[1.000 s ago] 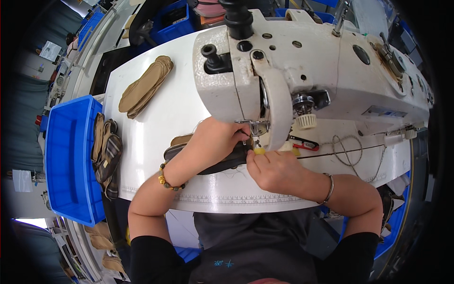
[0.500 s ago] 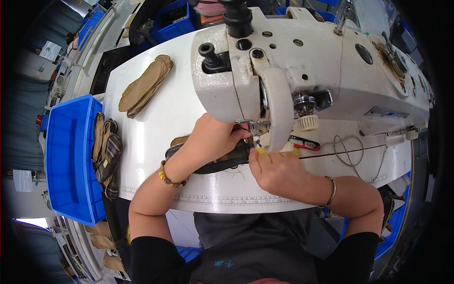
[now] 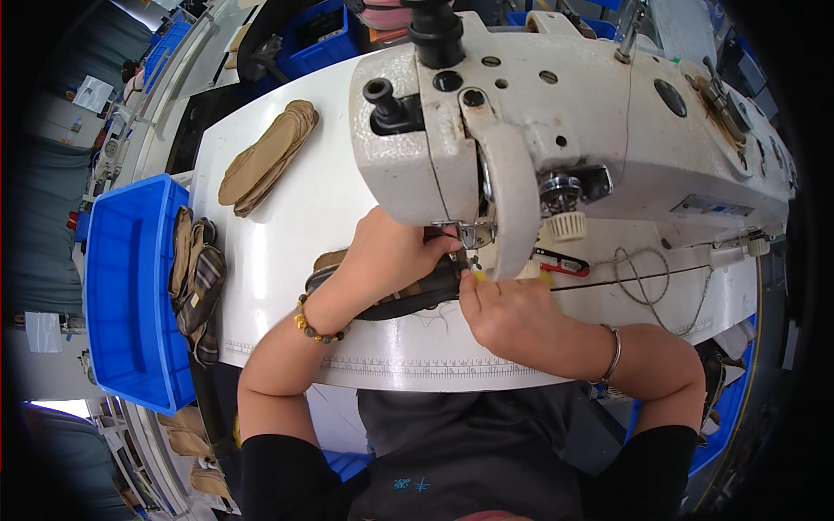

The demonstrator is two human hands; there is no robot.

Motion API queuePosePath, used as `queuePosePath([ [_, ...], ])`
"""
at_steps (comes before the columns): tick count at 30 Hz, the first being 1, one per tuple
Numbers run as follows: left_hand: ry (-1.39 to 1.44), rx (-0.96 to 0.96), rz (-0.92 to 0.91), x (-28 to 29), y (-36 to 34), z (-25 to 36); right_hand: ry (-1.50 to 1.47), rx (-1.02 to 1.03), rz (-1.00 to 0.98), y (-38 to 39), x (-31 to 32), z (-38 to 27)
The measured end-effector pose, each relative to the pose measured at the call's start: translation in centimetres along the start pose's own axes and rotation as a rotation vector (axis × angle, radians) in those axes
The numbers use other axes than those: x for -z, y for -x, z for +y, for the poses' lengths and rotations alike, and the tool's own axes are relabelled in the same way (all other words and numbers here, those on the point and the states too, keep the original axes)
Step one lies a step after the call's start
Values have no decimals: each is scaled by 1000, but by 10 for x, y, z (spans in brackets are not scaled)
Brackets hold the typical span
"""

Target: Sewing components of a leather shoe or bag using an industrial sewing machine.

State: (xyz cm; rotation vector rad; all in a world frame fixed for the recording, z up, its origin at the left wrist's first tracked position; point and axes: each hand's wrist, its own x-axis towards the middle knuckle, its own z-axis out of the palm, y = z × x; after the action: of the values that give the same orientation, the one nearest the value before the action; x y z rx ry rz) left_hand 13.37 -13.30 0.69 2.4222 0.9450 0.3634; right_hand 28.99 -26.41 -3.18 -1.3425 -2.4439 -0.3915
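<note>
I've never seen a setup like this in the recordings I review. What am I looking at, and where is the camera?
There is no robot here: these are a person's bare hands. The view looks down from a wide fisheye camera on the person's head, so straight edges bend near the rim.

The big white machine is a sewing machine, standing over a white table. Under its head, the left hand lies over a dark plaid piece, and the right hand is at its right end. Whether the fingers pinch or only press it is hard to see.

Also on the table are a stack of tan sole-shaped pieces and a small red tool. A blue bin stands to the left.
</note>
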Motion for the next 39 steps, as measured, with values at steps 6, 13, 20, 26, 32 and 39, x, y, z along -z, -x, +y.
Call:
queuePosePath([
  [6, 9, 84, -11, -1, 0, 4, -15, -1, -18, 1, 0, -2],
  [13, -97, -102, 19, -4, -11, -18, 9, -46, -47, -6, 5, 5],
  [20, -30, -372, 191, -12, -35, -41, 106, -65, 22, -6, -15, 17],
  [26, 46, -463, 239, -27, -49, -55, 79, -48, 3, 0, -33, 22],
  [32, 163, -405, 204, -26, -54, -53, 140, -49, -2, 0, -20, 24],
  [39, 140, -428, 282, -21, -51, -51, 156, -105, -338, -2, -16, 18],
])
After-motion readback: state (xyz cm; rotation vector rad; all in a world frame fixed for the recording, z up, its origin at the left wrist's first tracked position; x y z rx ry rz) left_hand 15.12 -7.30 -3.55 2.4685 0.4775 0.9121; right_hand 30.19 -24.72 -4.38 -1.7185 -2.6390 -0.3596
